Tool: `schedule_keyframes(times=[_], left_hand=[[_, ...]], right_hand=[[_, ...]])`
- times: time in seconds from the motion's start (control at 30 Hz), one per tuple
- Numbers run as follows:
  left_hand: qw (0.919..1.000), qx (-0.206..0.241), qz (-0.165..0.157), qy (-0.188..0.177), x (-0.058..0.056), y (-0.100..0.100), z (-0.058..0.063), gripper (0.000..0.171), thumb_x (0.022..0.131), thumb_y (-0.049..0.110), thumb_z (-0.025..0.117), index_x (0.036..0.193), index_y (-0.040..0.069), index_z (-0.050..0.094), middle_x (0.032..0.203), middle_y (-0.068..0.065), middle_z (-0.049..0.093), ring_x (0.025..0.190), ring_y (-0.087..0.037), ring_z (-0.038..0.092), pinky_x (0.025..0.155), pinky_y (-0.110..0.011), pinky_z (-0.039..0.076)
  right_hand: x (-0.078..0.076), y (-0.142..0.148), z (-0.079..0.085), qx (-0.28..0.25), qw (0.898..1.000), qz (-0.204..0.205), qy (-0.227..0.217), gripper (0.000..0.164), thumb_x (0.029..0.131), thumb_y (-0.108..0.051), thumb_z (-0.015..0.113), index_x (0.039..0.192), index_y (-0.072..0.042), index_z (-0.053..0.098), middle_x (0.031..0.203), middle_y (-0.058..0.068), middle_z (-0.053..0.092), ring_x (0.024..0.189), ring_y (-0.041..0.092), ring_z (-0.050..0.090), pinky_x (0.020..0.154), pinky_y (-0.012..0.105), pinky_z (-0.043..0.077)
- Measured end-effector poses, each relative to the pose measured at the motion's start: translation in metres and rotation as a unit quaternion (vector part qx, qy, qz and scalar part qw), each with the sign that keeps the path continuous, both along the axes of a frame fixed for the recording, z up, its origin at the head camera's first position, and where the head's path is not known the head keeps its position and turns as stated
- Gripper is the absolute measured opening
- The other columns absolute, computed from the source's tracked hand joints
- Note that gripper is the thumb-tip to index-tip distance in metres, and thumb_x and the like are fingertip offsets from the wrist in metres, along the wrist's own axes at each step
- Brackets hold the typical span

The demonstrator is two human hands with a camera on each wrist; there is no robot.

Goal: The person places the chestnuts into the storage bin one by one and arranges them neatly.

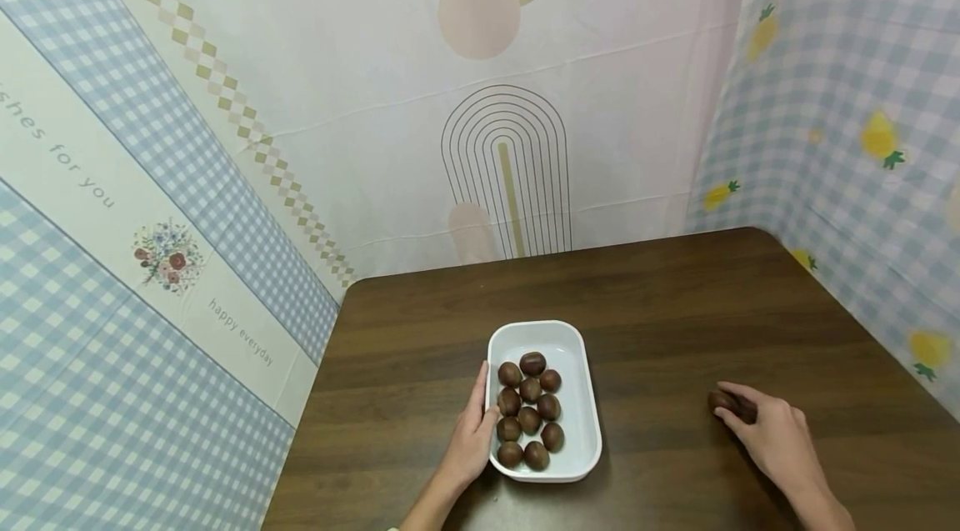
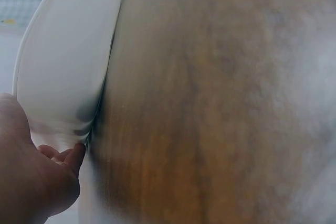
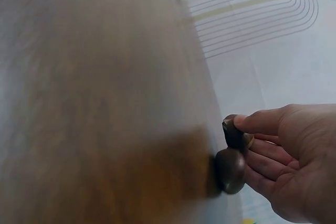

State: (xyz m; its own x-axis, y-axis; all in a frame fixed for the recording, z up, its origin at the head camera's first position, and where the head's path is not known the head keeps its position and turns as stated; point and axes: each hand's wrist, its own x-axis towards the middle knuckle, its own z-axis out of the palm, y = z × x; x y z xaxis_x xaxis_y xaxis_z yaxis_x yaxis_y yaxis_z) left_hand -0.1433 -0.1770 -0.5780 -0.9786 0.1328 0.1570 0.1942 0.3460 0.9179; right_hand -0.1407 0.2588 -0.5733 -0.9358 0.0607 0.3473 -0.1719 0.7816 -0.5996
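Note:
A white rectangular dish (image 1: 577, 398) stands on the table with several brown chestnuts (image 1: 529, 389) inside, mostly toward its left side. My left hand (image 1: 472, 435) holds the dish by its left side, thumb at the rim and fingers along the outer wall. In the left wrist view, the dish's outer wall (image 2: 68, 51) rises beside that hand (image 2: 39, 166). Off to the right, my right hand (image 1: 776, 435) pinches a chestnut (image 3: 234, 132) between thumb and fingers. A second chestnut (image 3: 230, 170) lies against it, touching the fingers. The hand partly covers both in the head view.
The dark wooden table (image 1: 645, 298) extends between the dish and my right hand. A pale patterned cloth (image 1: 360, 139) hangs behind its far edge. Checked cloths line the left (image 1: 67, 289) and right (image 1: 847, 206) sides.

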Motion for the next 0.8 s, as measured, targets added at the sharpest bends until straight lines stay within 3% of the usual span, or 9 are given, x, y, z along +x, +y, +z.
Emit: schedule_keyframes(times=[0.07,0.3,0.47,0.7,0.8], left_hand=[[1.0000,-0.003,0.002,-0.001,0.000,0.000,0.000,0.073,0.107,0.003,0.051,0.172,0.020,0.022,0.172,-0.008,0.032,0.155,-0.030,0.033,0.122,-0.028,0.022],[1.0000,-0.006,0.002,-0.005,0.000,0.000,0.002,0.072,0.107,0.004,0.050,0.172,0.018,0.022,0.172,-0.010,0.032,0.155,-0.030,0.033,0.123,-0.031,0.021],[0.9999,-0.008,0.003,-0.004,0.000,0.001,0.001,0.072,0.107,0.004,0.050,0.172,0.017,0.022,0.172,-0.010,0.032,0.155,-0.029,0.032,0.123,-0.030,0.021],[1.0000,-0.008,0.002,-0.002,-0.001,0.001,0.001,0.072,0.107,0.004,0.050,0.171,0.015,0.022,0.171,-0.012,0.032,0.155,-0.031,0.033,0.122,-0.029,0.021],[0.9999,-0.010,0.003,-0.001,-0.001,0.001,0.001,0.072,0.107,0.004,0.050,0.171,0.016,0.022,0.171,-0.012,0.033,0.155,-0.031,0.033,0.122,-0.031,0.022]], right_hand=[[0.000,-0.003,0.005,-0.005,1.000,0.009,-0.006,0.038,0.084,-0.001,0.088,0.119,0.006,0.076,0.098,0.027,0.077,0.081,0.041,0.075,0.071,0.060,0.057],[-0.002,-0.017,0.024,-0.039,0.997,0.050,-0.045,0.039,0.087,-0.004,0.086,0.124,0.004,0.075,0.105,0.024,0.078,0.086,0.033,0.078,0.066,0.029,0.061],[-0.004,-0.028,0.035,-0.061,0.993,0.079,-0.064,0.040,0.090,-0.009,0.085,0.127,0.003,0.074,0.112,0.026,0.077,0.091,0.035,0.078,0.070,0.035,0.063],[-0.014,-0.054,0.049,-0.085,0.990,0.105,-0.033,0.038,0.088,-0.004,0.085,0.125,0.000,0.076,0.112,0.020,0.078,0.094,0.033,0.078,0.073,0.030,0.062],[-0.023,-0.067,0.056,-0.092,0.989,0.117,-0.019,0.038,0.088,-0.004,0.085,0.125,-0.001,0.077,0.113,0.020,0.078,0.095,0.034,0.078,0.075,0.033,0.063]])
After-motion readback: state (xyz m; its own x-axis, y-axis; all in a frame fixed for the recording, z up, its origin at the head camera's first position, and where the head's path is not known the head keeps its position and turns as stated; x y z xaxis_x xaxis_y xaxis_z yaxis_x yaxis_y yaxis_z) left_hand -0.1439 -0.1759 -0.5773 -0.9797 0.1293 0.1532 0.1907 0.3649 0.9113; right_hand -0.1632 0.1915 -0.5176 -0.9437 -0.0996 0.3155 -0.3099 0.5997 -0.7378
